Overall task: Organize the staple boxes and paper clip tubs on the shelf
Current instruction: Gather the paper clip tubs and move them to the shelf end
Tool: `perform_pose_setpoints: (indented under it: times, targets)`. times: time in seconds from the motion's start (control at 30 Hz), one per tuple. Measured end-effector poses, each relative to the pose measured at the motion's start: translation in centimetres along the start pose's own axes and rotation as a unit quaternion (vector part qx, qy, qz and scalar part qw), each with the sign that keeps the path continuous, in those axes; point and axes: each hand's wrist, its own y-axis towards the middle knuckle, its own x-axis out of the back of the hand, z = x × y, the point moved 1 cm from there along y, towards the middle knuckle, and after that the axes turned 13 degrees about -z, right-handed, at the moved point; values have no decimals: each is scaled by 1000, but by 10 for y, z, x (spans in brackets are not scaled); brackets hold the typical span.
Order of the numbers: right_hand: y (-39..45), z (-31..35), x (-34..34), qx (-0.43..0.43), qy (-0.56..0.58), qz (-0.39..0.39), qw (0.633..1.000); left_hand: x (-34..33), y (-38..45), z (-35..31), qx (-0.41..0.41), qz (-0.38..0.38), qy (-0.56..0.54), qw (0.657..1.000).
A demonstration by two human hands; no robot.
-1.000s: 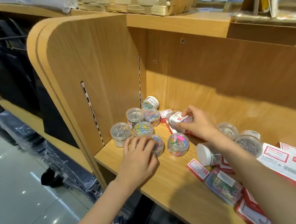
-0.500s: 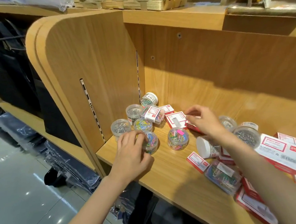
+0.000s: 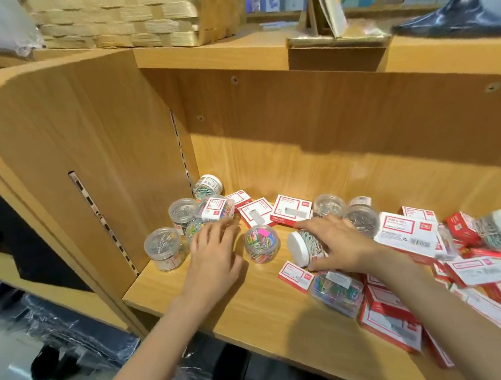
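The clear round plastic tub with a white lid [image 3: 305, 246], full of pale paper clips, lies on its side near the middle of the wooden shelf board [image 3: 260, 302]. Its long axis runs about from 10 o'clock, where the lid faces, to 4 o'clock. The right hand [image 3: 340, 245] is on it: the fingers curl over the body from the 3 o'clock side and seem to grip it, though the thumb is hidden. The upright clear tub of coloured clips with a pink sticker [image 3: 262, 242] stands just beside the lid, at 9 o'clock. The left hand [image 3: 215, 259] is further at 9 o'clock, fingers nearly straight and holding nothing, its tips touching a tub in the cluster of upright tubs [image 3: 186, 224] by the side wall. White and red staple boxes [image 3: 290, 210] lie at 12 o'clock. I judge the right hand is clearly nearer, so it should turn the tub upright.
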Motion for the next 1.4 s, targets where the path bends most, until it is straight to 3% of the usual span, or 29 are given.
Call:
perform_pose_setpoints:
  times: [0.1, 0.2, 0.33, 0.43, 0.53, 0.73, 0.83, 0.97, 1.1, 1.17, 1.23, 1.33, 1.4]
  targets:
    - [6, -2, -3, -25, 47, -64, 997, 6, -5, 9, 29, -33, 12, 999]
    - [19, 11, 3, -63, 178, -160, 969, 15, -15, 22, 72, -46, 12, 996]
    - [42, 53, -9, -90, 393, -95, 910, 24, -27, 33, 75, -48, -1, 996]
    - [43, 76, -30, 21, 244, -57, 968, 32, -37, 41, 47, -53, 22, 997]
    - [43, 84, -47, 82, 100, -90, 988, 42, -44, 53, 66, -69, 35, 995]
    - [43, 85, -47, 44, 101, -149, 983, 43, -43, 45, 79, -71, 9, 994]
    - [36, 67, -28, -7, 123, -220, 968, 37, -38, 37, 70, -64, 0, 996]
    - [18, 17, 9, -134, 33, -294, 946, 23, -21, 18, 53, -57, -16, 997]
    - [-4, -27, 29, -280, -67, -196, 937, 5, -9, -2, 19, -32, -43, 998]
    - [-11, -39, 26, -283, -56, -144, 947, -2, -2, -15, -7, -32, -65, 997]
    - [-18, -45, 29, -263, 5, -187, 946, -8, 8, -30, -31, -26, -86, 995]
    - [-33, -52, 49, -290, 114, -313, 897, -22, 30, -52, -46, -28, -127, 990]
    - [-42, -60, 59, -342, 219, -328, 853, -34, 47, -72, -35, 10, -140, 990]
